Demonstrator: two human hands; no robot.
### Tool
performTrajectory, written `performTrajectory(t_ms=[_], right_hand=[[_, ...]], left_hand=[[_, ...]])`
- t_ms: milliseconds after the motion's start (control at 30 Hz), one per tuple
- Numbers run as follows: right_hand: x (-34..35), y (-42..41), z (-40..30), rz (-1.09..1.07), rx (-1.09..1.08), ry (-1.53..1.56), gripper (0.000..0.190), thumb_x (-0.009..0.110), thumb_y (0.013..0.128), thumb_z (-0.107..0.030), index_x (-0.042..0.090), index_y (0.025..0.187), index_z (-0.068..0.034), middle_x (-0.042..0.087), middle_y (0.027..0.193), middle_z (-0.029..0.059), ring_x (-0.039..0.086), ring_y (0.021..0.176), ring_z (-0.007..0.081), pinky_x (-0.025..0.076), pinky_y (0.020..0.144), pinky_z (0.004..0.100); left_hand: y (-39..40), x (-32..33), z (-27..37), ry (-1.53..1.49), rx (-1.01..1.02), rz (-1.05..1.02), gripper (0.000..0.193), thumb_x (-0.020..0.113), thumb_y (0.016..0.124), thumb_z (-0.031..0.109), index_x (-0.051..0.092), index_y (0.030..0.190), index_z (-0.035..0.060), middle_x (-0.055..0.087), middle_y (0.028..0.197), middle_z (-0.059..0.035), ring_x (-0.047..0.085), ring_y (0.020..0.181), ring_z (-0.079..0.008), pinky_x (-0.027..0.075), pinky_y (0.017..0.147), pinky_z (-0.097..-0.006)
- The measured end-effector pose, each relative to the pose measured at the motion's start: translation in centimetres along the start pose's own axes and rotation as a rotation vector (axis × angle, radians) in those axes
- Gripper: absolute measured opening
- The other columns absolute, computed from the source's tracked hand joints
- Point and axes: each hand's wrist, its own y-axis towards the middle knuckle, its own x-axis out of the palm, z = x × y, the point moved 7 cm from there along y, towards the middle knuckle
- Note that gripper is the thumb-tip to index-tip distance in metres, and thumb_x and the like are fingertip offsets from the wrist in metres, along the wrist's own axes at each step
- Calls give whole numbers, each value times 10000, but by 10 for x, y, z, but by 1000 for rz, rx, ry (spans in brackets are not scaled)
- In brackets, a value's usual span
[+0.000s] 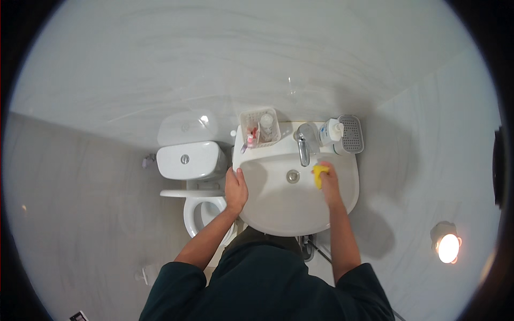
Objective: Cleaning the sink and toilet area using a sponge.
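A yellow sponge (320, 175) is gripped in my right hand (328, 180), over the right side of the white washbasin (289, 212), to the right of the drain (293, 176). My left hand (236, 190) rests at the basin's left rim, its thumb apart from the fingers and nothing held in it. Between and above the hands stands a chrome faucet (304, 146), its spout pointing down into the basin. A white pump bottle (330, 131) is just right of the faucet.
A plastic basket (273, 140) holding a clear container and small items stands on the basin's back left ledge. A grey perforated tray (351, 134) is at the back right. Left of the basin are a toilet tank (194, 160) and a toilet bowl with raised seat cover (188, 212).
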Motion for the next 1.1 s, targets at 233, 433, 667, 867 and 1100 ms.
performTrajectory(t_ms=[233,433,667,867,1100], right_hand=[[37,-32,44,39,371,203,382,564,974,-482,602,932,-104,545,809,17,510,663,105,417,509,268],[35,-23,28,99,57,-143,288,600,991,-302,612,862,-45,531,666,-1,516,584,124,433,543,302],[42,9,18,218,-256,-485,302,513,1024,-217,625,874,20,615,711,192,560,609,270,456,617,415],[26,31,70,256,-158,-619,433,470,1049,-293,571,797,45,536,657,88,463,629,174,417,618,374],[18,36,79,265,-60,-609,512,449,1058,-340,552,752,57,507,635,81,445,631,186,401,628,386]], left_hand=[[-2,4,-6,-37,33,-9,459,396,1069,305,484,1300,-82,589,1199,-301,570,1125,-440,432,969,-454],[-3,0,-4,-132,10,-18,411,394,1073,270,504,1283,-66,606,1152,-279,594,1077,-403,445,941,-433],[0,-4,-2,-190,34,2,408,378,1075,262,503,1292,-59,601,1162,-269,590,1081,-394,441,951,-427],[-2,3,-5,-179,-28,-17,438,370,1073,284,482,1314,-64,588,1204,-271,569,1128,-411,435,981,-441],[-3,-5,0,-150,10,1,459,365,1071,306,483,1316,-63,558,1257,-278,537,1177,-419,412,1015,-463]])
